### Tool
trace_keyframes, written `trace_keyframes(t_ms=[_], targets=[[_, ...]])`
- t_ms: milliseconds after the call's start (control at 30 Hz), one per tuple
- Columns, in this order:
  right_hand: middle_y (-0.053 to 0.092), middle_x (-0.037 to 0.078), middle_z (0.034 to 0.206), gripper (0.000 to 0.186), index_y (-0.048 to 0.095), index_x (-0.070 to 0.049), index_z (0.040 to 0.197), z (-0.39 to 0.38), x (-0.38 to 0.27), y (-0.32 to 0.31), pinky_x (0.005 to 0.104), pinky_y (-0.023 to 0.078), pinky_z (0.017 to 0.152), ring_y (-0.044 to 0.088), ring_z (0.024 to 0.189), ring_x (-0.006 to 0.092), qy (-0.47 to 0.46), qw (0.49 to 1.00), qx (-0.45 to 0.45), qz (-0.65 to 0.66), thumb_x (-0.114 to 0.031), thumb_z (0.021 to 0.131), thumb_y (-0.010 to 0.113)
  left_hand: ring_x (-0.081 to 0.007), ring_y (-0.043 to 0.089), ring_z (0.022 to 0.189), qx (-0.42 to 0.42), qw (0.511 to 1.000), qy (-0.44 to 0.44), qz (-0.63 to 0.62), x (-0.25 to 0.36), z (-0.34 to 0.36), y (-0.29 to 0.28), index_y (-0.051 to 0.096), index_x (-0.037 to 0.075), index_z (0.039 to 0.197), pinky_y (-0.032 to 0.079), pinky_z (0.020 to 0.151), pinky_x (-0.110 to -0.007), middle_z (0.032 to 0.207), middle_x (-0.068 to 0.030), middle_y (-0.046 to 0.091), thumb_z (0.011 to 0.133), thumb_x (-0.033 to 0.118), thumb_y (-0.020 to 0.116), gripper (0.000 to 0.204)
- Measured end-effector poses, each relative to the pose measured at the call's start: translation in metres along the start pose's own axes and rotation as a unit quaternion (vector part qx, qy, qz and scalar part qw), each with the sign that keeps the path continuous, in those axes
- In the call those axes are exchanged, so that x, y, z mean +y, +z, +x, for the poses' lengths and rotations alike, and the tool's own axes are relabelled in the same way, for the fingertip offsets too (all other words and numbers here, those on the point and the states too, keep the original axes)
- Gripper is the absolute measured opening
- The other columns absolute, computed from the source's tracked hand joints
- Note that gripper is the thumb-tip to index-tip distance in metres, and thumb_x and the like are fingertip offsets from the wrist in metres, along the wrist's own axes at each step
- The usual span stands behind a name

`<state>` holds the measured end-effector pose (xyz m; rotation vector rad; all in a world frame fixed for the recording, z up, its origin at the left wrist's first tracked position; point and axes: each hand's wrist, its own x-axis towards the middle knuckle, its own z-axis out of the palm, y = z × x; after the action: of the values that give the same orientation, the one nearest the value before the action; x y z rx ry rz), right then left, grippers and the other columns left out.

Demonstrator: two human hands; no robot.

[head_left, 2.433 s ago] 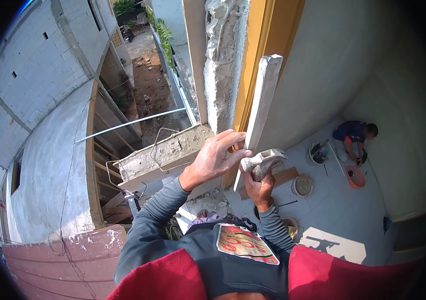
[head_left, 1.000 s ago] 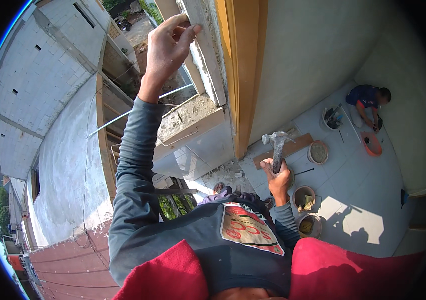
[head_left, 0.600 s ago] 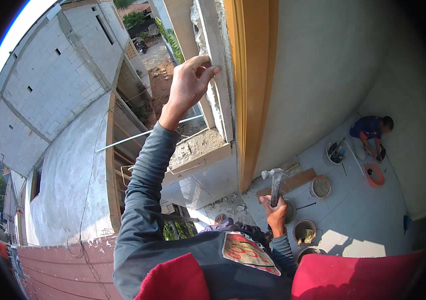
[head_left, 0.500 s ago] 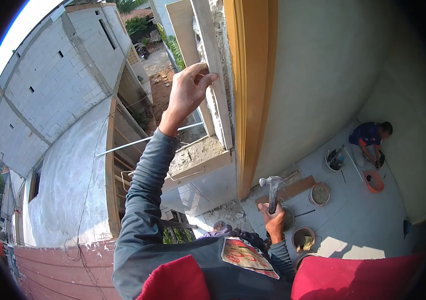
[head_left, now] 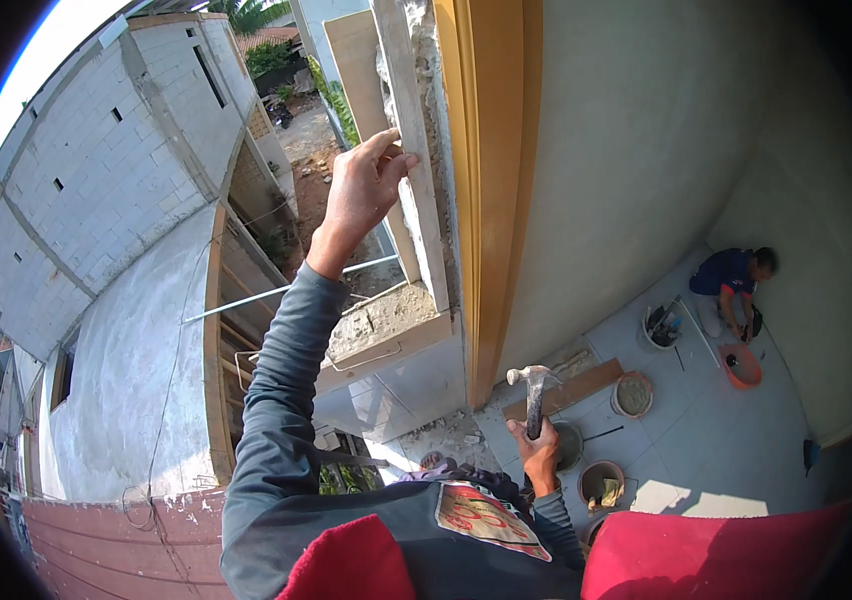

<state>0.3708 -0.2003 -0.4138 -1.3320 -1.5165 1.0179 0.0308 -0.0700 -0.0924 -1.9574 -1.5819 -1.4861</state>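
Observation:
My left hand (head_left: 359, 190) is raised to an upright pale board (head_left: 424, 220) beside the rough mortar edge of the wall opening. Its thumb and fingers are closed at the board's left edge; whether something small sits between them cannot be made out. Lower down on the right, my right hand (head_left: 538, 452) grips a claw hammer (head_left: 534, 385) by its dark handle, with the metal head upward. A second board (head_left: 354, 75) stands behind the first. Below both lies a rough concrete ledge (head_left: 386, 320).
An orange-brown frame (head_left: 496, 200) borders the opening. On the tiled floor (head_left: 686, 430) are a mortar bucket (head_left: 633, 395), a brown bucket (head_left: 601, 480), a tool bucket (head_left: 661, 325), a plank (head_left: 581, 385) and an orange basin (head_left: 742, 366). A co-worker (head_left: 731, 285) crouches there. Outside, the ground lies far below.
The view has shifted slightly, moving most things a little left in the picture. My left hand stays at the board's edge. The hammer remains in my right hand, its head tilted slightly differently.

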Motion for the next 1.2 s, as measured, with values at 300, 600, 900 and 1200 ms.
trace_keyframes(t_ms=[300,600,900,1200], targets=[[0.068,0.014,0.073,0.051,0.061,0.001,0.082,-0.004,0.004,0.001,0.0380,0.051,0.066,0.067,0.067,0.0275,0.003,1.000,-0.006,-0.020,-0.046,0.080,0.081,-0.0183,0.074,0.083,-0.012,1.000,-0.004,0.028,0.001,-0.002,-0.001,0.065,-0.005,0.114,0.057,0.072,-0.030,0.090,-0.0158,0.074,0.086,0.013,0.076,0.035],[0.061,0.011,0.067,0.051,0.061,0.001,0.080,-0.010,0.003,-0.002,0.0376,0.047,0.063,0.057,0.061,0.0230,0.008,0.999,-0.015,-0.027,-0.046,0.080,0.081,-0.0247,0.074,0.082,-0.018,1.000,-0.004,0.010,0.000,-0.001,0.001,0.062,-0.005,0.111,0.058,0.072,-0.033,0.090,-0.0182,0.072,0.087,0.015,0.074,0.034],[0.070,0.009,0.072,0.044,0.060,0.000,0.081,-0.020,0.031,-0.003,0.0320,0.051,0.066,0.067,0.068,0.0169,0.048,0.998,-0.031,-0.040,-0.039,0.085,0.079,-0.0211,0.074,0.088,-0.040,0.998,-0.002,0.046,0.005,0.003,-0.005,0.064,-0.004,0.118,0.059,0.076,-0.032,0.099,-0.0144,0.074,0.088,0.018,0.074,0.038],[0.066,0.012,0.070,0.050,0.060,0.001,0.081,-0.028,0.031,-0.010,0.0364,0.049,0.067,0.061,0.065,0.0229,0.061,0.997,-0.020,-0.033,-0.046,0.083,0.078,-0.0194,0.073,0.087,-0.021,0.999,0.038,0.030,-0.006,0.000,-0.004,0.063,-0.003,0.120,0.061,0.074,-0.031,0.103,-0.0118,0.072,0.091,0.020,0.073,0.038]])
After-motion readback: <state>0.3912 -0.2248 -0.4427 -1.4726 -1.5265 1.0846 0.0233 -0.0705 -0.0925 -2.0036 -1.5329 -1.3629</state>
